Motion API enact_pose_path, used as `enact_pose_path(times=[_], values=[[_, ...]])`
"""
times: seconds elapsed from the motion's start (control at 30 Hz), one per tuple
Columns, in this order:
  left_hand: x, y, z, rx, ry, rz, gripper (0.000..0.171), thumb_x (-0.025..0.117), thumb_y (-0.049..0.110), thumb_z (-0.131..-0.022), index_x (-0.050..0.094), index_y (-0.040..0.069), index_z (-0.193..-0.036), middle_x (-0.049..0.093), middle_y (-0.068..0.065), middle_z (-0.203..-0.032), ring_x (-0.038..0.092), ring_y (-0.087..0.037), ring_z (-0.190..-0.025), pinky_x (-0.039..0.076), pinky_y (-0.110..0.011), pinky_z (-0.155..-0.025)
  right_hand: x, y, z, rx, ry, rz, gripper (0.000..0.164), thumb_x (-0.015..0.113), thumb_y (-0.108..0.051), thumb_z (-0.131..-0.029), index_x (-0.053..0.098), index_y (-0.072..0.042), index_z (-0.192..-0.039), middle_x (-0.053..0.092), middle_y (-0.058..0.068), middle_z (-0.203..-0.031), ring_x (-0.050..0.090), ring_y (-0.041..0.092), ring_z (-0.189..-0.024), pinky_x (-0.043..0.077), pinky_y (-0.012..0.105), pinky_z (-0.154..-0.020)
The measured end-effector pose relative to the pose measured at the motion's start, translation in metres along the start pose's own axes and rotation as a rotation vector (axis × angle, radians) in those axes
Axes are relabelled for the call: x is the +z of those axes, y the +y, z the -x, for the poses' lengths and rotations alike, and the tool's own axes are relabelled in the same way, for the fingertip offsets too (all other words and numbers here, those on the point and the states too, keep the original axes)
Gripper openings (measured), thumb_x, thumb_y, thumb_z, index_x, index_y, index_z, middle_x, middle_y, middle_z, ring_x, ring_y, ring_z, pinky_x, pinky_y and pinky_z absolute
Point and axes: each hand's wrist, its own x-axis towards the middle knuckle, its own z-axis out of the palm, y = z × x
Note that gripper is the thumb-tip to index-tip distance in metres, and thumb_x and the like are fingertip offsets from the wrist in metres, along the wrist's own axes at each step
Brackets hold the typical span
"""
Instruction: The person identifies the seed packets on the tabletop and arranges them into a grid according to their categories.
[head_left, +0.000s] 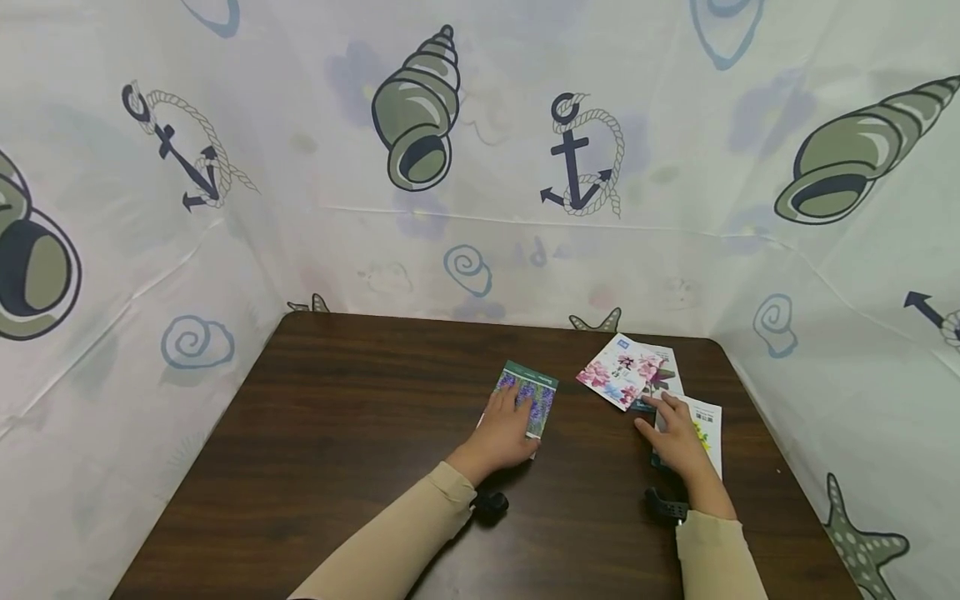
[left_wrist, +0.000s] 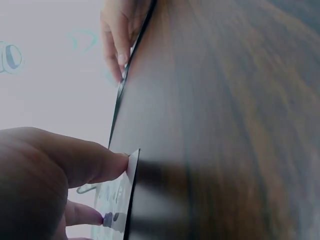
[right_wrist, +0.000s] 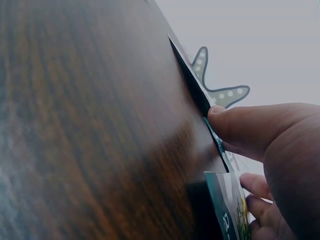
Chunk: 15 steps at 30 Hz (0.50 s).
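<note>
My left hand (head_left: 504, 429) rests on a flat packet (head_left: 545, 392) printed with purple flowers under a green header. In the left wrist view, the thumb touches the edge of this packet (left_wrist: 117, 205) and a fingertip lies on its face. My right hand (head_left: 678, 442) reaches over a fanned group of similar packets. Its palm partly covers a white packet with yellow flowers (head_left: 708, 417), and its fingertips are at a packet with a dark lower edge (head_left: 670, 360). Overlapping that one is a packet with pink blossoms (head_left: 611, 371). The right wrist view shows the thumb (right_wrist: 235, 120) at the packets' edge.
Everything lies on a dark brown wooden table (head_left: 337, 417), with the packets toward its far right. A pale cloth (head_left: 510, 267) printed with shells, anchors and starfish hangs behind and on both sides. Each wrist wears a black strap-mounted device (head_left: 491, 507).
</note>
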Motion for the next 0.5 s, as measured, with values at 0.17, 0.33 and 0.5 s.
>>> enact_pose_path(times=[0.17,0.33,0.5], values=[[-0.005,-0.005,0.001,-0.022,-0.004,0.006,0.074,0.074,0.036,-0.102,0.048,-0.002,-0.16,0.03,-0.032,-0.175,0.024,-0.052,-0.166,0.023,-0.063,-0.136,0.001,0.001,-0.003,-0.001,-0.002,0.0,0.065,0.067,-0.033,-0.11,0.045,-0.005,-0.164,0.015,0.035,-0.175,0.018,0.059,-0.162,0.021,0.078,-0.129],[-0.009,-0.012,0.002,-0.021,0.03,0.034,0.073,0.075,0.034,-0.102,0.05,-0.002,-0.159,0.03,-0.033,-0.174,0.025,-0.053,-0.165,0.026,-0.065,-0.134,0.001,0.003,-0.004,0.014,-0.01,0.009,0.066,0.066,-0.035,-0.11,0.044,-0.006,-0.165,0.014,0.035,-0.176,0.017,0.059,-0.162,0.021,0.077,-0.129],[-0.011,-0.022,0.001,-0.059,0.029,0.051,0.074,0.072,0.038,-0.105,0.047,-0.002,-0.162,0.026,-0.032,-0.176,0.021,-0.051,-0.167,0.023,-0.064,-0.136,0.001,0.003,-0.004,0.018,-0.016,0.0,0.066,0.066,-0.034,-0.11,0.044,-0.006,-0.165,0.013,0.034,-0.176,0.017,0.059,-0.162,0.02,0.077,-0.129]])
